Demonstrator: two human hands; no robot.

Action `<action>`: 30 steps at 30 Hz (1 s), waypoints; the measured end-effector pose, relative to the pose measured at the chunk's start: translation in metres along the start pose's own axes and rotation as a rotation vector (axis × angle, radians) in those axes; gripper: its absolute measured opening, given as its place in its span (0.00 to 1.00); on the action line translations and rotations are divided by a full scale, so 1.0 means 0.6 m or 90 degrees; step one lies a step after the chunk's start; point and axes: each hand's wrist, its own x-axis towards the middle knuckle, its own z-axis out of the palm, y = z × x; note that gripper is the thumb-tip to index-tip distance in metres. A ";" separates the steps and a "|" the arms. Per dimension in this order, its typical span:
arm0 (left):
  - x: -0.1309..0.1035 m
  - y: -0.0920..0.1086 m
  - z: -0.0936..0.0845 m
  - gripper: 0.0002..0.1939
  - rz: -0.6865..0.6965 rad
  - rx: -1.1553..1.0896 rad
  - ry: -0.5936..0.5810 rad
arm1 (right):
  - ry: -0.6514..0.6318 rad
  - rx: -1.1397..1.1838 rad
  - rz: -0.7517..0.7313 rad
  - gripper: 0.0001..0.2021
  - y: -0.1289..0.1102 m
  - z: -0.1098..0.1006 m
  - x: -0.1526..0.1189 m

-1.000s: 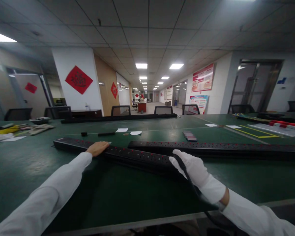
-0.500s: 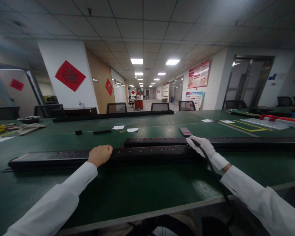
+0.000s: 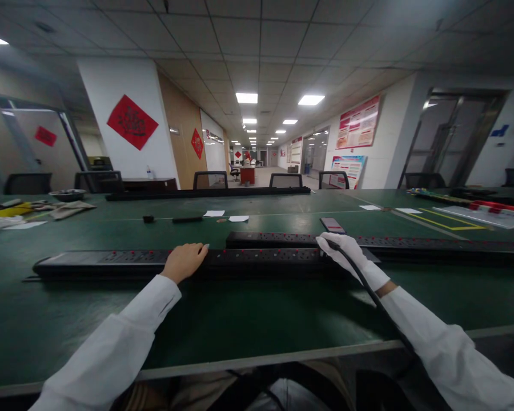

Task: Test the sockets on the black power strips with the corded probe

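Note:
A long black power strip (image 3: 248,257) with a row of sockets and small red parts lies crosswise on the green table. My bare left hand (image 3: 185,261) is laid over its top near the middle, fingers bent round its far edge. My right hand (image 3: 346,257), in a white glove, is closed on a black cable (image 3: 354,268) at the strip's right part. That cable runs over the hand and down past the table edge. Whatever sits at the cable's end is hidden by the fingers. Just behind lies a second black power strip (image 3: 415,244), reaching far right.
Beyond the strips are a phone-like slab (image 3: 332,225), white papers (image 3: 239,218), a small black block (image 3: 148,218) and a dark bar (image 3: 187,220). More long black strips (image 3: 209,193) lie at the far edge. A bowl (image 3: 67,195) stands far left; chairs line the far side.
The view has shifted a little, moving the scene sideways. My left hand's fingers have stretched out somewhat over the strip. My right hand has moved slightly left along it, still holding the cable.

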 end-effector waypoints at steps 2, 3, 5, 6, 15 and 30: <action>0.000 -0.001 0.002 0.18 0.001 -0.025 0.010 | -0.008 0.010 0.006 0.19 0.004 -0.004 -0.008; 0.000 -0.001 0.002 0.19 -0.008 -0.039 0.015 | -0.015 0.012 0.002 0.18 0.005 -0.006 -0.010; -0.001 0.000 0.001 0.21 -0.024 -0.059 0.024 | -0.026 0.009 -0.015 0.18 0.003 -0.009 -0.010; -0.001 0.001 0.000 0.22 -0.026 -0.063 0.029 | -0.027 0.002 -0.022 0.17 0.001 -0.011 -0.010; -0.001 0.003 0.003 0.19 -0.012 -0.053 0.030 | 0.046 -0.132 -0.042 0.17 -0.011 0.003 -0.018; -0.011 0.013 -0.003 0.19 0.102 -0.241 0.149 | 0.037 0.013 -0.079 0.12 0.000 0.008 -0.020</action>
